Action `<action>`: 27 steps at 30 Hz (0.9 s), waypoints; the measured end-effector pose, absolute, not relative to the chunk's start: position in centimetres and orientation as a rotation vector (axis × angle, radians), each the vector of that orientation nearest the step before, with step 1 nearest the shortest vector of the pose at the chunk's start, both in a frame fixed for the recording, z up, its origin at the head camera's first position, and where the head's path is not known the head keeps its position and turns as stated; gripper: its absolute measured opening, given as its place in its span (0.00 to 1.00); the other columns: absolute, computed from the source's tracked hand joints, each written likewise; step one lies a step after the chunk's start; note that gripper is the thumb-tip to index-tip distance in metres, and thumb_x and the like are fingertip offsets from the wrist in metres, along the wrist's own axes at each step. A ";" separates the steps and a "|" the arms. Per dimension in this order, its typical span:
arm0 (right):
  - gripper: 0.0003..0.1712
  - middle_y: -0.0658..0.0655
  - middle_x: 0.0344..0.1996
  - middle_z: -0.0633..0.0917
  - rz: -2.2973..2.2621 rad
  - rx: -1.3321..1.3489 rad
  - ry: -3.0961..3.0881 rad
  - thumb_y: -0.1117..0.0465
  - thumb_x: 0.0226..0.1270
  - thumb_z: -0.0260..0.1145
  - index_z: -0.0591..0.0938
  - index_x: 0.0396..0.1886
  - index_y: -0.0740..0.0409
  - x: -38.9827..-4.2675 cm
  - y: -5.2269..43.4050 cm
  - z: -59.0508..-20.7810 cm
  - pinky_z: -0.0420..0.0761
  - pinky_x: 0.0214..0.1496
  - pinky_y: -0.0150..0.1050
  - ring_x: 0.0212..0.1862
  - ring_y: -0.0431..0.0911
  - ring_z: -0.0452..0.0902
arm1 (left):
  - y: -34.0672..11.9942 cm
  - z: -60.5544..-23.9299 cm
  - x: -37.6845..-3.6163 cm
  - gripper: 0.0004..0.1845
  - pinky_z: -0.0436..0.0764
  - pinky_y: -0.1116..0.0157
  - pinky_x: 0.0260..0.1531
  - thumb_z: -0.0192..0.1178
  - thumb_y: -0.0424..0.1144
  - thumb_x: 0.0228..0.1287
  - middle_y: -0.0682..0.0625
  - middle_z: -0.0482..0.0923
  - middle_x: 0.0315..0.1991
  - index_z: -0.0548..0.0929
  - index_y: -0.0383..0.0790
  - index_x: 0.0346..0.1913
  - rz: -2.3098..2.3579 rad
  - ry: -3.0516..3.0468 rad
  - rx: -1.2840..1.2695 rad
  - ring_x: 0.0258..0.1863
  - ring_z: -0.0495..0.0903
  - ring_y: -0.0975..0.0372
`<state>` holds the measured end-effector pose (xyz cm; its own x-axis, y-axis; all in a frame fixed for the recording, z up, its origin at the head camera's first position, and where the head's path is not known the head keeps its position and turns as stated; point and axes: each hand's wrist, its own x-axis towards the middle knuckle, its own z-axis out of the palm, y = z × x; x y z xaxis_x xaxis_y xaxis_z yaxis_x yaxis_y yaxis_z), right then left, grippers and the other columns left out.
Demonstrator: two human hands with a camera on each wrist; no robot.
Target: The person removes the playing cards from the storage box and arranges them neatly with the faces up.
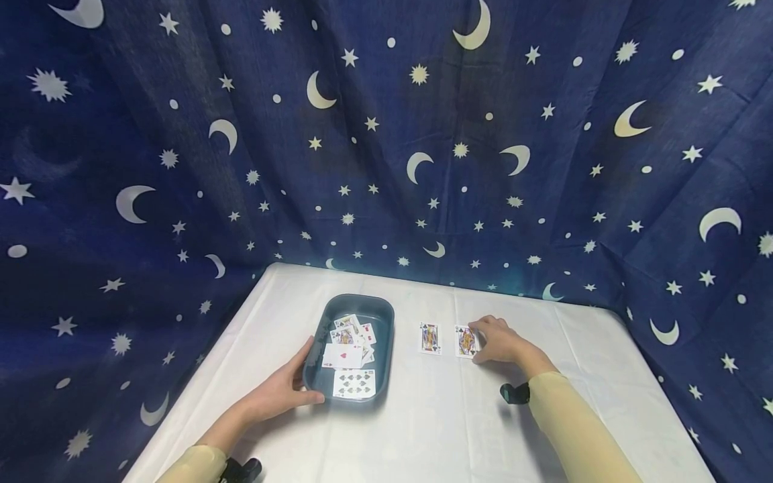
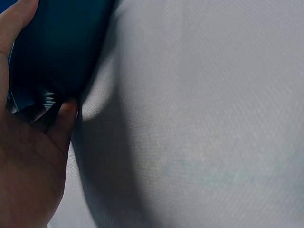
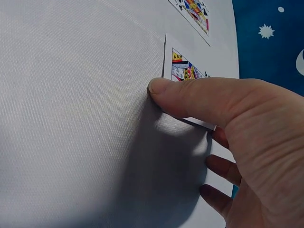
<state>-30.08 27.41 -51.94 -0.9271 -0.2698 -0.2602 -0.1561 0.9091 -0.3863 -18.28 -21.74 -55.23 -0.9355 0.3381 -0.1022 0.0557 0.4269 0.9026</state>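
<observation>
My left hand grips a dark blue-green plastic tray at its near left corner, thumb along the near side and fingers by the left wall. Inside the tray, several face-up playing cards overlap, with an ace of hearts and a ten of spades on show. My right hand pinches a clubs face card between thumb and fingers at its edges, low over the table. In the right wrist view the thumb covers a corner of this face card.
A second clubs face card lies face up between the tray and my right hand. White cloth covers the table. A dark blue curtain with moons and stars hangs behind and along both sides.
</observation>
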 end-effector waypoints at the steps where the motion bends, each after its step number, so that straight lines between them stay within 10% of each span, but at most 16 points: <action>1: 0.51 0.66 0.68 0.70 -0.521 -0.318 2.762 0.54 0.48 0.84 0.73 0.73 0.60 -30.1 27.4 -52.0 0.64 0.71 0.68 0.68 0.64 0.63 | -21.7 -55.2 -18.3 0.66 0.68 0.51 0.71 0.79 0.45 0.55 0.37 0.41 0.82 0.40 0.47 0.84 1.519 2.410 0.343 0.77 0.56 0.41; 27: 0.51 0.64 0.67 0.72 -0.481 -0.318 2.762 0.53 0.45 0.85 0.75 0.72 0.57 -30.3 27.6 -52.5 0.65 0.70 0.68 0.67 0.62 0.64 | -21.8 -55.2 -18.3 0.66 0.68 0.52 0.71 0.79 0.44 0.55 0.38 0.40 0.83 0.40 0.49 0.84 1.522 2.407 0.352 0.77 0.55 0.42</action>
<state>-30.29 27.56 -52.50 -0.9244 -0.2686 -0.2709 -0.1613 0.9187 -0.3606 -18.30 -21.83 -55.22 -0.9336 0.3448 -0.0976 0.0596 0.4178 0.9066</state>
